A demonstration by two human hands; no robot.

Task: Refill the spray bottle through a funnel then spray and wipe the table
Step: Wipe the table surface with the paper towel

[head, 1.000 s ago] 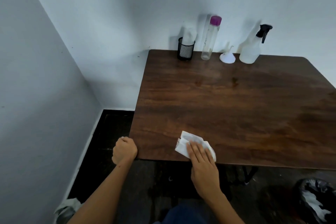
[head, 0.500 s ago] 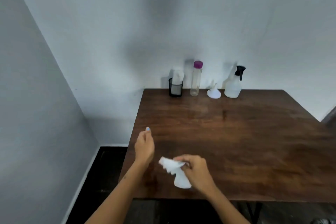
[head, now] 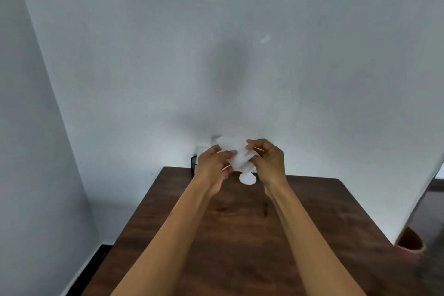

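Head view: both hands are raised over the far end of the table (head: 240, 235), the left hand (head: 212, 166) and right hand (head: 269, 163) pinching a white tissue (head: 236, 155) between them. To fold it well, I'd keep the edges taut and matched; the funnel (head: 247, 178) sits just below.

A dark brown wooden table (head: 240, 235) fills the lower middle of the frame, its far edge against the white wall. Along that far edge stand two visible things — a black mesh holder (head: 193, 163) at the upper left corner of the tabletop, partly hidden, and a white funnel (head: 247, 178) near the centre, wide end down. The wood shows streaky grain.
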